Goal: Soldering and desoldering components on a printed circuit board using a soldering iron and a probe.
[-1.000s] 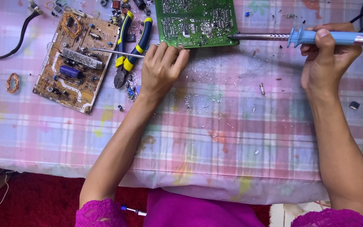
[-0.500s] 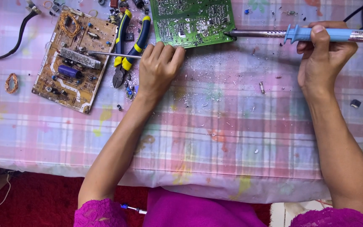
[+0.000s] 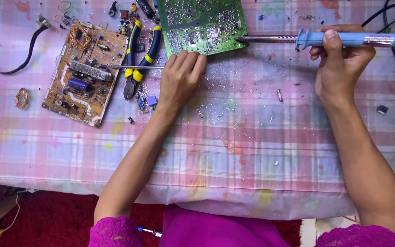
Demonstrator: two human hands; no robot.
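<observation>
Barely shifted since earlier: iron tip holds at board's right edge | green circuit board [image 3: 200, 24] far centre | soldering iron [image 3: 325, 39] lies left-right, gripped by right hand [image 3: 341, 64] | left hand [image 3: 181, 77] flat, fingertips pinning board's near edge, grasping nothing

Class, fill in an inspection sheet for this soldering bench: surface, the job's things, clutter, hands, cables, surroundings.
Surface: pink plaid tablecloth, speckled with silvery solder bits.
Job's things: green circuit board, solder side up; blue-handled soldering iron, tip at the board's right edge.
Clutter: brown circuit board, yellow-and-blue pliers, copper wire coil, loose components.
Hands: left hand rests at the green board's lower edge, holding a thin metal rod; right hand grips the iron.
Cables: black cable at left; iron's cord at right.
Surroundings: red floor below the table.
</observation>
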